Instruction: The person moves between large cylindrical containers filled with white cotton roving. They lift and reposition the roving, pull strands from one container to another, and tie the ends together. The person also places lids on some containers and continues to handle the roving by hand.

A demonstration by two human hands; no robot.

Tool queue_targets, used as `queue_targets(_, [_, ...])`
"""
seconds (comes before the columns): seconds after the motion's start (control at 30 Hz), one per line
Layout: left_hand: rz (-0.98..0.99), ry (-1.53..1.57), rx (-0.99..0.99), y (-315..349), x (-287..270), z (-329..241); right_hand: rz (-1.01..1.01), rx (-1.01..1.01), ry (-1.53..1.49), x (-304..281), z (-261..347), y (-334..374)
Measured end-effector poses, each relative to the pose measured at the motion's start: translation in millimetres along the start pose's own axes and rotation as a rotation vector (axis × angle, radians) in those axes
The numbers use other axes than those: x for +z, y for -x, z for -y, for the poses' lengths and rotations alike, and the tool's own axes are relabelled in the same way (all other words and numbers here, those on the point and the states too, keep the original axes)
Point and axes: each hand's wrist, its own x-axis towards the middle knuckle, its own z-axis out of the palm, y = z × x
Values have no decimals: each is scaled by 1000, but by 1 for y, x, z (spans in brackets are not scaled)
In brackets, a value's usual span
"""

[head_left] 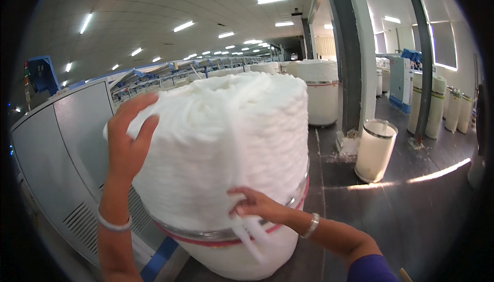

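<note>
In front of me stands a large round can [236,256] with a metal band and a red rim. Thick coils of white fibre sliver [180,164] rise high above its rim. My left hand [129,133] is raised at the upper left side of the coils, thumb and fingers apart, holding nothing. A loose strand of sliver [232,128] runs down the front of the pile, blurred. Lower down, my right hand [254,205] has its fingers curled around this strand, and loose ends dangle below it over the metal band.
Grey metal cabinets [77,128] with vents stand close on the left. Another full can [323,97] is behind on the right, near a dark pillar [350,50]. A smaller cream can [376,151] stands on the dark floor. Several tall cans are farther right.
</note>
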Motion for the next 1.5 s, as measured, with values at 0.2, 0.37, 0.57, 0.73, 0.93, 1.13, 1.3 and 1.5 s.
queue_targets(0.2, [423, -39, 40, -45, 105, 95, 630, 22, 278, -93, 138, 44])
queue_targets(0.37, [1095, -54, 105, 26, 184, 92, 146, -108, 821, -169, 217, 7])
queue_targets(0.57, [1104, 158, 134, 83, 196, 62, -110, -445, 1187, -168, 234, -162])
queue_targets(0.73, [1135, 207, 91, 97, 197, 52, 16, -54, 1807, -207, 181, -292])
queue_targets(0.93, [704, 134, 156, 106, 197, 49, 427, 355, 1118, -190, 115, -340])
queue_targets(1.13, [1034, 334, 18, 104, 189, 52, 532, -349, 198, -137, 210, -267])
queue_targets(1.3, [978, 294, 29, 107, 187, 50, 281, -170, 809, -188, 214, -278])
queue_targets(1.5, [979, 870, -179, 103, 193, 70, 269, 94, 987, -185, 77, -376])
